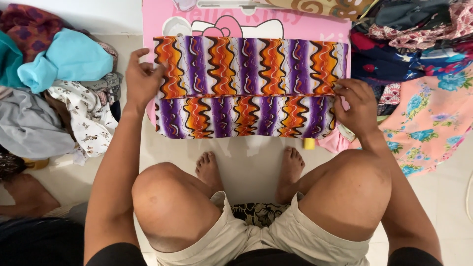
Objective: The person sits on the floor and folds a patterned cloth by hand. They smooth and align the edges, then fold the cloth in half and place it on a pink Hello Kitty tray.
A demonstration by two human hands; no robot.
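cloth: wavy-striped cloth point(249, 86) half-folded on pink board point(157, 19), before my feet | grips: my left hand point(143, 79) and right hand point(357, 106) each pinch an end of the fold | handling: looks light, limp, slippery; best held at corners

pink board point(162, 19) mostly covered by wavy cloth point(246, 83), clothes piles point(419, 29) cropped at edges
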